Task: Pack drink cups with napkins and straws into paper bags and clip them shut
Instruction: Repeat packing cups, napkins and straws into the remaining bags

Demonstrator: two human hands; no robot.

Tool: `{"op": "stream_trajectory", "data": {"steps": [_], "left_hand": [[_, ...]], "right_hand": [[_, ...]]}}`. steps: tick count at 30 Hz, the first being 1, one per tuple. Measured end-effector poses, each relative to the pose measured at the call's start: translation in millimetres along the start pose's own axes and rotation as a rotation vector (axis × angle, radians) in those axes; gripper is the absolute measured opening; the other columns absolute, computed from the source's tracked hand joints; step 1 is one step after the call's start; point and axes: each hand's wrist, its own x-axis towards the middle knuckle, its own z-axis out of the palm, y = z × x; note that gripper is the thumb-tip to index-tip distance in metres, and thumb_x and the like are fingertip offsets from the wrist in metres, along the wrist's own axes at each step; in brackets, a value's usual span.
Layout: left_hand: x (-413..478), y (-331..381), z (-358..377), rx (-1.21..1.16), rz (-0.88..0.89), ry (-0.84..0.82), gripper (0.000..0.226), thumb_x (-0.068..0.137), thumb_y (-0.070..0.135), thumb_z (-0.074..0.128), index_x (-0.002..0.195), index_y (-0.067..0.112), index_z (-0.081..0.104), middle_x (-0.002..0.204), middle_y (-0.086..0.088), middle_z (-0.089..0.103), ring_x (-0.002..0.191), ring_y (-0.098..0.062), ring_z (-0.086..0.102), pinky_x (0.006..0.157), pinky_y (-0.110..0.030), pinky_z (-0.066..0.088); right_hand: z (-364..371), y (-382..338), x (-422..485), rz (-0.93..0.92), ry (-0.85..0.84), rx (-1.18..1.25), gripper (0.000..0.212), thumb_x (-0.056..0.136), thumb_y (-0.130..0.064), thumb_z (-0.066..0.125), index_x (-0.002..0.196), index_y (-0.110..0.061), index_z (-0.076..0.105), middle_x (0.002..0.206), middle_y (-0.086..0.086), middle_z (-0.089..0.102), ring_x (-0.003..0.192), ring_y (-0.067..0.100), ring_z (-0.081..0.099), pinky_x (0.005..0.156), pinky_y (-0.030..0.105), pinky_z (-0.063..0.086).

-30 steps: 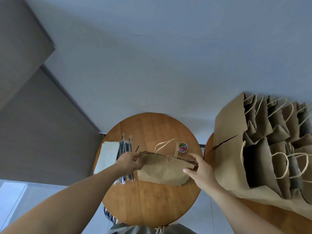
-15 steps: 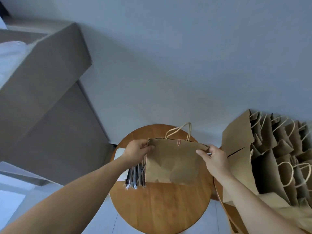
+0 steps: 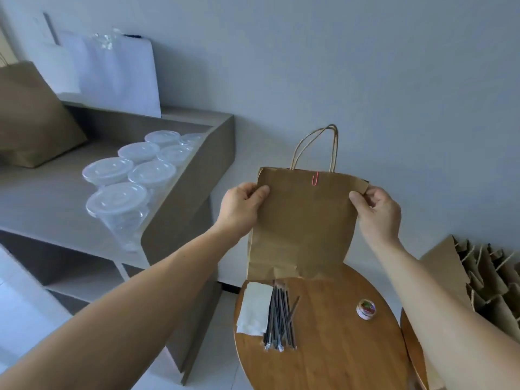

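Now, bag is up in the air, upright, over the 12 o'clock edge of the round table; can't tell whether its bottom touches the wood. My left hand grips the bag's 9 o'clock edge near the top, thumb across the front, fingers curled behind. My right hand pinches the 3 o'clock top corner, thumb in front, fingers wrapped round the edge. Mouth pressed flat; a red clip sits on the rim at 12 o'clock, just below the twine handles, which stand up.

On the table: napkins at 9 o'clock, straws touching their 3 o'clock side, small tub of coloured clips at 2 o'clock, well apart from the straws.

Lidded clear cups clustered on the grey shelf, 9 o'clock of the bag. Row of spare bags at 4 o'clock, beside the table
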Motion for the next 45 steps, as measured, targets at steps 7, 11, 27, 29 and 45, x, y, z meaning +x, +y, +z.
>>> {"op": "stream_trajectory", "data": {"steps": [7,11,27,29,45], "left_hand": [[-4.9,70.1,-90.1,-0.196,0.127,0.129,0.020,0.096,0.032,0.061,0.091,0.017,0.072,0.089,-0.003,0.076,0.087,-0.022,0.073,0.083,-0.045,0.059],[1.7,107.2,-133.2,-0.135,0.226,0.296,0.021,0.095,0.034,0.062,0.082,0.022,0.072,0.083,0.001,0.076,0.080,-0.017,0.072,0.080,-0.040,0.059],[43.1,131.8,-317.9,-0.009,0.364,0.875,0.022,0.092,0.035,0.061,0.074,0.027,0.070,0.069,0.012,0.068,0.067,-0.010,0.063,0.064,-0.032,0.054],[44.9,123.2,-345.9,0.036,0.350,0.927,0.024,0.093,0.036,0.059,0.073,0.028,0.069,0.068,0.013,0.066,0.064,-0.007,0.060,0.060,-0.026,0.051],[89.4,-20.1,-609.2,0.155,0.246,1.111,0.031,0.097,0.034,0.057,0.087,0.006,0.066,0.076,-0.003,0.058,0.067,-0.013,0.051,0.065,-0.035,0.044]], "right_hand": [[50.9,-111.5,9.9,-0.116,0.078,0.218,0.015,0.086,-0.027,0.071,0.078,-0.035,0.062,0.068,-0.030,0.064,0.066,-0.011,0.059,0.066,0.008,0.045],[77.7,-173.5,22.3,-0.179,0.065,0.330,0.012,0.086,-0.027,0.070,0.081,-0.036,0.064,0.073,-0.026,0.067,0.069,-0.010,0.062,0.064,0.006,0.047],[285.7,-320.8,55.1,-0.343,-0.371,0.540,0.007,0.086,-0.020,0.069,0.089,-0.026,0.069,0.083,-0.013,0.071,0.074,0.000,0.066,0.072,0.021,0.054],[318.4,-336.9,48.2,-0.342,-0.437,0.543,0.006,0.087,-0.019,0.069,0.088,-0.024,0.069,0.084,-0.010,0.071,0.078,0.006,0.067,0.076,0.027,0.056],[620.7,-416.1,-38.8,-0.354,-0.789,0.342,0.007,0.088,-0.017,0.070,0.091,-0.010,0.069,0.093,0.003,0.071,0.086,0.018,0.067,0.082,0.033,0.055]]}}
